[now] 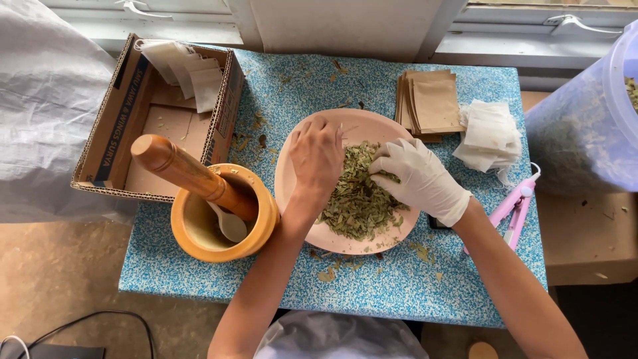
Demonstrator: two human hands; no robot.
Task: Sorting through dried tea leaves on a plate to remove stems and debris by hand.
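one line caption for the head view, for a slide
Bare left hand and gloved right hand sort dried leaves on a pink plate.

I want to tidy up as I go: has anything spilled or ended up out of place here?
Yes. Dried leaf bits lie scattered on the blue table around the pink plate, not on it.

Both hands are working the leaves (359, 203) on the plate (292, 193): bare left hand (318, 156) pressing down, gloved right hand (419, 176) pinching beside it, mortar (256, 233) sitting nearby.

Blue-speckled table (399, 286) below a window sill (345, 33), brownish floor (60, 279).
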